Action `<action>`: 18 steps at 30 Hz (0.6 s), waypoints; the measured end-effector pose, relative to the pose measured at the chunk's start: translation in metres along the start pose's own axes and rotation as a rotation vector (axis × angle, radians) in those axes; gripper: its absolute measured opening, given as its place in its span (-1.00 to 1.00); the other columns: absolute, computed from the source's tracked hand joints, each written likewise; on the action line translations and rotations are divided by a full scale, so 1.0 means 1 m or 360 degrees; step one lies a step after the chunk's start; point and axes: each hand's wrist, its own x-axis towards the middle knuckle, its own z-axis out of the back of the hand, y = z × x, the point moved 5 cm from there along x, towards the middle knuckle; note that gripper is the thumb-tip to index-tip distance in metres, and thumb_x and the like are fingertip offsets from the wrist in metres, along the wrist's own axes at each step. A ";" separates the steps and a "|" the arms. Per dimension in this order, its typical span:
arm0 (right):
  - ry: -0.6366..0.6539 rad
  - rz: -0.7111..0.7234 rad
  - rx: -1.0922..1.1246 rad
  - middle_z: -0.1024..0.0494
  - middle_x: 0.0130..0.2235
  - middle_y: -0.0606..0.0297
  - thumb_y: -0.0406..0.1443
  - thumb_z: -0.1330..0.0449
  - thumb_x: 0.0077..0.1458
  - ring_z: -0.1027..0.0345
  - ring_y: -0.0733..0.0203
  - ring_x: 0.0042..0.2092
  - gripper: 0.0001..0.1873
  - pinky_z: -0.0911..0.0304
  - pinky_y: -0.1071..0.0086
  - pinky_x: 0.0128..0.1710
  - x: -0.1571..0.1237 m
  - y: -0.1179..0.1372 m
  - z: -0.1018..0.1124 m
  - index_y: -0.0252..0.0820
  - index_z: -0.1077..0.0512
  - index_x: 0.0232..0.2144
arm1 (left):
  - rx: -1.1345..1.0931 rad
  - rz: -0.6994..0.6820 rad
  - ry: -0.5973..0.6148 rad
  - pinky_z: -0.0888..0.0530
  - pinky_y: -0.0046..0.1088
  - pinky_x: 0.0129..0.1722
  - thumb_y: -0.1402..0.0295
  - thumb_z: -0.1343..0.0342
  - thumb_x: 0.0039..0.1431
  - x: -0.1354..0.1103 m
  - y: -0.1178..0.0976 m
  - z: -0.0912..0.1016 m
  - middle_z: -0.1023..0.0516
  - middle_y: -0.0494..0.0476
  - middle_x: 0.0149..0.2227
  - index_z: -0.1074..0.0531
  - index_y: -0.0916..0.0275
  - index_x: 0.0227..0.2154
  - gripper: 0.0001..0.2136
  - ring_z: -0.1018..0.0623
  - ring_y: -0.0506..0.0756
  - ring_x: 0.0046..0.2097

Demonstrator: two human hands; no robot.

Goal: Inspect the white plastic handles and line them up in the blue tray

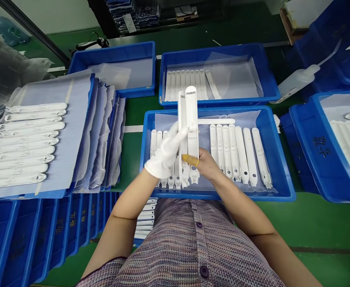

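Note:
My left hand [166,153], in a white glove, and my bare right hand [205,162], with a yellow finger cot, both grip long white plastic strips [191,115] held upright. There look to be two strips side by side, raised over a blue tray [278,167]. In that tray lie several more white strips [243,153] in a row on clear film. One strip [215,121] lies crosswise at the tray's far side.
A second blue tray [269,85] behind holds several strips. At the left, strips [28,143] lie on stacked film sheets over blue trays. More blue bins [321,159] stand at the right, with a white squeeze bottle [297,81]. The floor is green.

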 end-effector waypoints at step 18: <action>-0.0158 -0.0008 0.0653 -0.41 -0.40 0.36 0.12 -0.16 0.22 -0.28 0.26 -0.43 -0.50 -0.38 0.36 -0.43 -0.015 -0.010 -0.002 0.00 -0.45 0.05 | -0.0617 0.0100 -0.0106 -0.41 -0.60 -0.52 0.29 -0.29 0.20 -0.015 0.028 0.018 -0.47 -0.01 -0.38 -0.48 0.19 0.13 -0.57 -0.41 -0.09 -0.48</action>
